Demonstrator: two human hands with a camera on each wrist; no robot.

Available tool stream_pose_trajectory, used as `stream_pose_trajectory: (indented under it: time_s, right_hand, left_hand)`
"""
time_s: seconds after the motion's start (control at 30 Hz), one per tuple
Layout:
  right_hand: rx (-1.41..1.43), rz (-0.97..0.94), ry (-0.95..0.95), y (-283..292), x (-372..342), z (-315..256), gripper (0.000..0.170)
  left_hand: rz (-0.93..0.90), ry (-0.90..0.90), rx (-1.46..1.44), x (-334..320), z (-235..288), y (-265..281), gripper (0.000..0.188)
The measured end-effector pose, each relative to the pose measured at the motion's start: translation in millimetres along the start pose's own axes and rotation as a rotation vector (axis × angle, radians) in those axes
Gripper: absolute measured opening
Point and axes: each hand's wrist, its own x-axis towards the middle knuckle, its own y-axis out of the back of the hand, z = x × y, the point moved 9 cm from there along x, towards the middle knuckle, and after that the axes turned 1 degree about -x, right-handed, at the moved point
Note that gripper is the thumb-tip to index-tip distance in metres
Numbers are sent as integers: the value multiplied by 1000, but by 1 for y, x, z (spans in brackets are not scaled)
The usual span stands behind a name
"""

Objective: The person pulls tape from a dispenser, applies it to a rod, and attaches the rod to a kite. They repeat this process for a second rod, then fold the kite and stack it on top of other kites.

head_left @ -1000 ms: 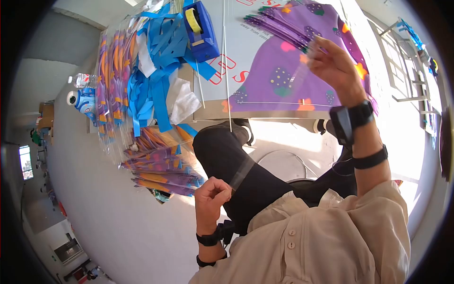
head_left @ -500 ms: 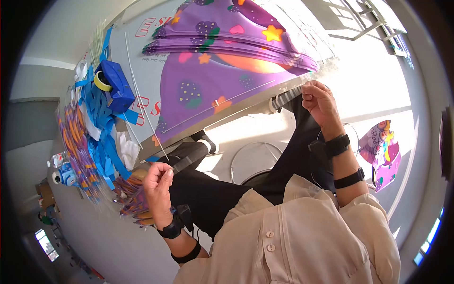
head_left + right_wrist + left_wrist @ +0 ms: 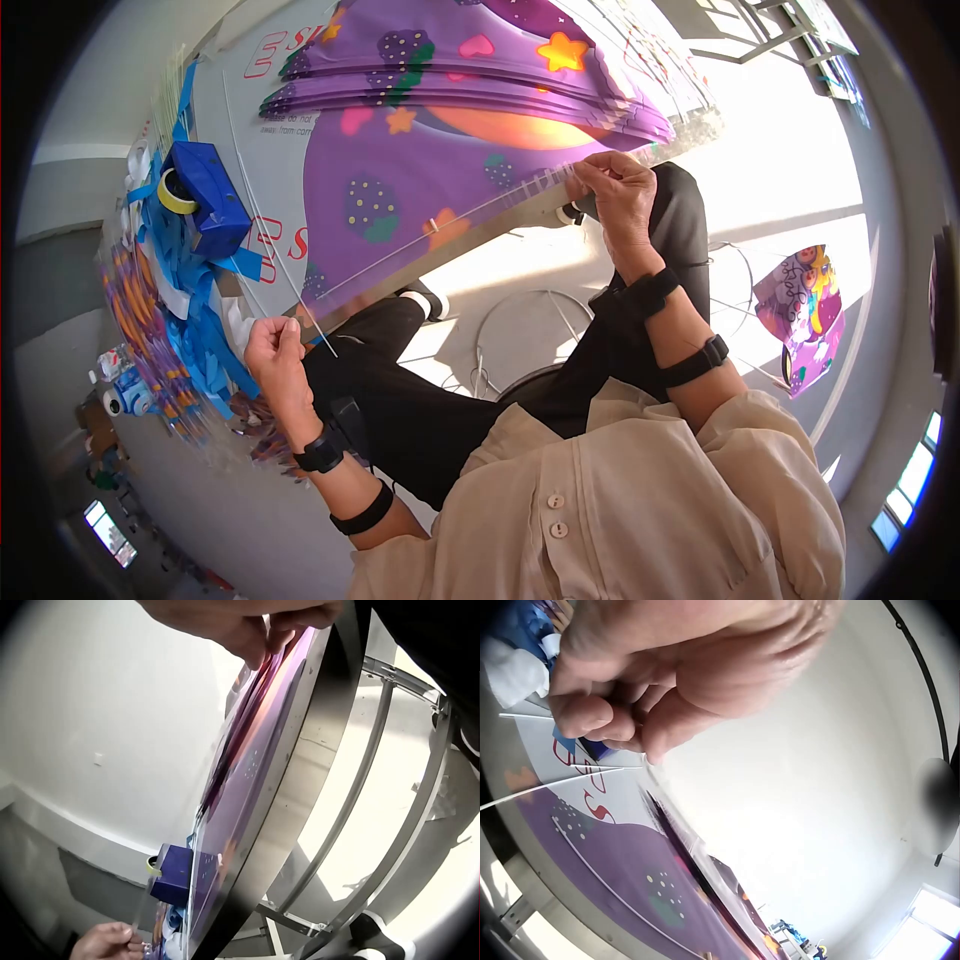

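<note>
A thin clear strip (image 3: 535,187) spans the space between the two hands, over the near edge of a purple printed sheet (image 3: 335,170). The left hand (image 3: 280,370) pinches one end between thumb and curled fingers; in the left wrist view that hand (image 3: 675,675) has the strip at its fingertips. The right hand (image 3: 622,205) pinches the other end above the table edge. A thin white rod (image 3: 380,258) with a small clip lies along the sheet's near side. Several folded purple layers (image 3: 470,95) lie farther back on the sheet.
A blue tape dispenser (image 3: 215,215) with a yellow roll stands at the table's left, beside blue strips (image 3: 200,335) and white material. Long thin rods cross the left corner. Patterned packets (image 3: 140,310) hang at far left; a printed piece (image 3: 805,310) lies at right on the floor.
The clear strip has come up from over the lap to the table edge, stretched between both hands. The right hand moved left; the head view swung right, so the table sits farther left.
</note>
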Motion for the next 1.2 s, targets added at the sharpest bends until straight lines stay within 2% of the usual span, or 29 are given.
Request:
stream_pose_trajectory:
  time_s: [0.07, 0.13, 0.33, 0.47, 0.73, 0.9, 0.97, 1.1, 1.2]
  right_hand:
    - [-2, 23, 8, 1, 1, 6, 4]
    - [-184, 79, 57, 4, 1, 8, 7]
    - [-413, 138, 143, 4, 4, 5, 11]
    - [-450, 174, 84, 4, 0, 1, 13]
    - [-631, 202, 181, -4, -4, -6, 16]
    - [-661, 222, 162, 1, 1, -8, 20]
    - [-601, 195, 58, -2, -1, -10, 21]
    - [-725, 205, 189, 4, 9, -2, 21]
    - [-695, 176, 145, 9, 16, 8, 21]
  left_hand:
    - [-10, 0, 19, 4, -2, -2, 9]
    - [-18, -2, 39, 7, -2, -5, 9]
    - [-31, 14, 30, 12, -12, -11, 10]
    - [-53, -10, 48, 14, -10, -15, 10]
    - [-45, 54, 39, 18, -23, -16, 8]
    - [-45, 42, 23, 25, -35, -17, 7]
    - [-49, 47, 57, 28, -39, -19, 8]
    - [-31, 69, 69, 31, -43, -22, 8]
    - [-34, 96, 56, 31, -46, -24, 6]
